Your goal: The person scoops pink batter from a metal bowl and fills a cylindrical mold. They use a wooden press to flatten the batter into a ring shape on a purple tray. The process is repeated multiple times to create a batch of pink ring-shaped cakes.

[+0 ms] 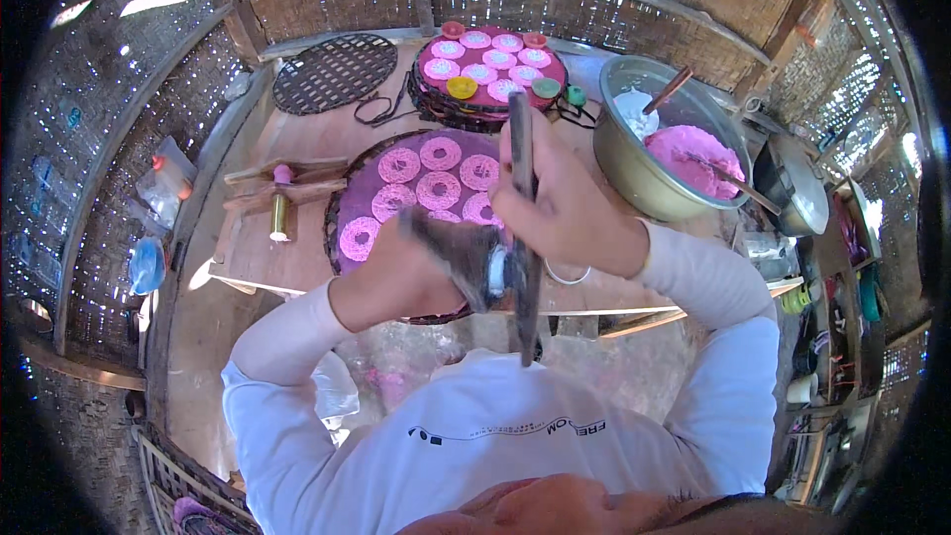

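In front of my chest, my left hand [401, 272] is closed around a dark wooden block [451, 253], with white material at its end near the bar. My right hand [570, 198] grips a long dark wooden bar [527, 282] that stands nearly upright against the block. Whether block and bar are joined cannot be made out. Just beyond them lies a round woven tray [339, 213] with a purple lining, carrying several lacy pink rings [438, 190]. My hands and the wooden pieces cover its near right part.
Behind stands a stacked round tray [426, 104] of pale rings and small coloured dishes. A large metal basin [619, 154] at right holds pink dough [693, 159] and white dough [634, 111], with sticks. At left are a brass cylinder [278, 213], wooden sticks [297, 168] and a woven lattice [335, 74].
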Action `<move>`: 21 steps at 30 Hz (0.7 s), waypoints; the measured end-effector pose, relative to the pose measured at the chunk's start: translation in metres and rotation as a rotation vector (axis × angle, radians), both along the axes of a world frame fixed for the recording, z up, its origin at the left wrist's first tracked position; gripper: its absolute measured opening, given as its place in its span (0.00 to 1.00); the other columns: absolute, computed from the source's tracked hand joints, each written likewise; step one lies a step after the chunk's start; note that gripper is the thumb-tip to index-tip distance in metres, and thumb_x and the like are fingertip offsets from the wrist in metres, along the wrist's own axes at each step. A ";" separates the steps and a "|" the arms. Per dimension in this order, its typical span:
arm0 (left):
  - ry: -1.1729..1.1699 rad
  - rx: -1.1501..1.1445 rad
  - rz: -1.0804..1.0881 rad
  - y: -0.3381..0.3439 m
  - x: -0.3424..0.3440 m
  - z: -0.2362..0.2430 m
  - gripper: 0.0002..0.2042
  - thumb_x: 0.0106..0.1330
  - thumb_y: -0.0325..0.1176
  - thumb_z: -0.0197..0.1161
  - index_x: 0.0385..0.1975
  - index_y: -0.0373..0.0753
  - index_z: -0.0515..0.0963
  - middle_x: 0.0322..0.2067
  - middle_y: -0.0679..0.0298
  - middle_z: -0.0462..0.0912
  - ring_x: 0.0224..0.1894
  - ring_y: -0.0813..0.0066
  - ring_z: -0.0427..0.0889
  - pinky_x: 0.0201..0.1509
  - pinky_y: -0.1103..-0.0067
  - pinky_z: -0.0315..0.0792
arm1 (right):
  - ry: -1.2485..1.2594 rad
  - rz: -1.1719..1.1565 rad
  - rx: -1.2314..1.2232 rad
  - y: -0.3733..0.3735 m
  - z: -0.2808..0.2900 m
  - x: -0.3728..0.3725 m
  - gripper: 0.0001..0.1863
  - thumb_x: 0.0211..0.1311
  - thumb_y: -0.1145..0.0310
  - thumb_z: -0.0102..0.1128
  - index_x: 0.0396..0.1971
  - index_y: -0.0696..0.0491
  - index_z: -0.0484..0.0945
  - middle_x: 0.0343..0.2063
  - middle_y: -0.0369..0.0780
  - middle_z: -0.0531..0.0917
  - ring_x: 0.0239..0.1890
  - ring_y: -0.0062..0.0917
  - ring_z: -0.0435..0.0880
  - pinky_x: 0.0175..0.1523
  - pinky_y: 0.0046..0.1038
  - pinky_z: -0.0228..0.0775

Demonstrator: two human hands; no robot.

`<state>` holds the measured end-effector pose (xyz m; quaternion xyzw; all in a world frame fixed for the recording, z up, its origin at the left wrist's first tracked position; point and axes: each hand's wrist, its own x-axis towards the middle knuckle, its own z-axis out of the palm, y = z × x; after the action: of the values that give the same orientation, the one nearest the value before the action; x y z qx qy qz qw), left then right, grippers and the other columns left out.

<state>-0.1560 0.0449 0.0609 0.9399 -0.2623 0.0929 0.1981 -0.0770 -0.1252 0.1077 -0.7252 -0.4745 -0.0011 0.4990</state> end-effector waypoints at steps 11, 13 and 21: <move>0.549 -0.861 -0.285 -0.019 0.025 -0.047 0.22 0.48 0.37 0.70 0.43 0.36 0.74 0.35 0.65 0.78 0.40 0.75 0.76 0.51 0.76 0.68 | 0.249 0.060 0.891 -0.103 0.040 0.044 0.07 0.51 0.72 0.49 0.30 0.52 0.62 0.17 0.33 0.64 0.21 0.19 0.66 0.32 0.26 0.64; 0.414 -1.053 -0.212 -0.053 0.039 -0.051 0.25 0.49 0.37 0.70 0.47 0.34 0.71 0.36 0.64 0.78 0.39 0.76 0.76 0.49 0.77 0.69 | 0.240 0.117 1.233 -0.122 0.025 0.091 0.07 0.55 0.71 0.48 0.30 0.50 0.60 0.19 0.34 0.66 0.21 0.21 0.67 0.31 0.30 0.64; -0.530 -1.287 -0.093 -0.097 0.101 -0.009 0.18 0.59 0.40 0.60 0.45 0.37 0.69 0.32 0.61 0.75 0.34 0.72 0.76 0.39 0.77 0.72 | 1.024 0.115 0.936 -0.039 -0.055 0.133 0.13 0.64 0.58 0.43 0.33 0.52 0.73 0.25 0.39 0.78 0.32 0.28 0.78 0.44 0.31 0.69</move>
<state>-0.0545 -0.0516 0.0518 0.5692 -0.2347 0.4474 0.6487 0.0558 -0.1639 0.0525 -0.3166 -0.1668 0.1628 0.9195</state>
